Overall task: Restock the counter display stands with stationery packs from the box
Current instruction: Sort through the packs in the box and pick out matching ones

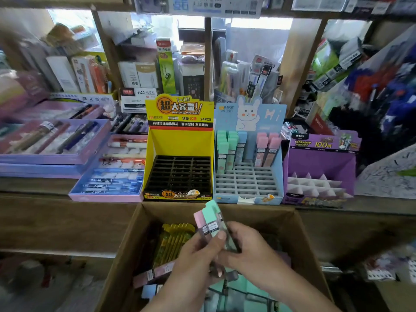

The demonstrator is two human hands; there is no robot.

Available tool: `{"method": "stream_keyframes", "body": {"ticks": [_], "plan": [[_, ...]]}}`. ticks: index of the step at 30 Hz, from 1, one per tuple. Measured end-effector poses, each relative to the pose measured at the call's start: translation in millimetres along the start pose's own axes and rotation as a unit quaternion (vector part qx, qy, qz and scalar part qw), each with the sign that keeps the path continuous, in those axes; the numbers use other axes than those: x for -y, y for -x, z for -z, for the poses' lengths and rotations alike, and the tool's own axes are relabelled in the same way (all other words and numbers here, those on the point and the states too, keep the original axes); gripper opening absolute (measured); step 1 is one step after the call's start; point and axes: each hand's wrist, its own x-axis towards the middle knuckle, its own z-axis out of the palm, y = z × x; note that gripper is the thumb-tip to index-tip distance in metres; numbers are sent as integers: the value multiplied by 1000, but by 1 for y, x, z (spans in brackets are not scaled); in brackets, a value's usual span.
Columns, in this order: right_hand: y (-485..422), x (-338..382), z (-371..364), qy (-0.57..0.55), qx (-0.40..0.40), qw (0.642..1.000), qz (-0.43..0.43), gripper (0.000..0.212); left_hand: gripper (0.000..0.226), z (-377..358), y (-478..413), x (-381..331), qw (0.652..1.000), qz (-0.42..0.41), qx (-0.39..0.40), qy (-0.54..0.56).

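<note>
Stationery shop counter, for sure. The yellow display stand (pixel 179 149) has a "24PCS" header. To its right are a blue rabbit stand (pixel 247 176) and a purple stand (pixel 319 163), and to its left are pen trays (pixel 54 140). Shelves (pixel 207 64) crammed with boxed pens stand behind it, and a cardboard box (pixel 135 237) of packs (pixel 173 242) sits in front.

Readable: yellow stand (pixel 179 143) "超大容量!!", "24PCS"; blue stand (pixel 249 118) "Hi"; purple stand (pixel 319 158) "100"; white box (pixel 138 99) "1120".

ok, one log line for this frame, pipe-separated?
step: pastel packs held over box | left hand: grips packs | right hand: grips packs | blue stand: partly filled | yellow stand: slots empty
</note>
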Motion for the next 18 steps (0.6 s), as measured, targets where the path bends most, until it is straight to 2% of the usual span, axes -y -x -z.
{"method": "stream_keyframes", "body": {"ticks": [3,7,11,16,18], "plan": [[0,3,1,14,8,1000,-8,49,18,2,-4,-1,1000,-5,-21,5],[0,7,3,-37,35,999,2,38,19,8,-7,-2,999,-39,-23,-1],[-1,7,6,-63,-36,997,-34,27,29,9,-5,-3,998,-68,4,6],[-6,6,11,-146,-94,983,-52,17,24,10,-7,-5,996,-93,4,-6],[-8,6,19,-154,-120,979,-59,24,24,12,-7,-8,995,-96,-4,0]]}}
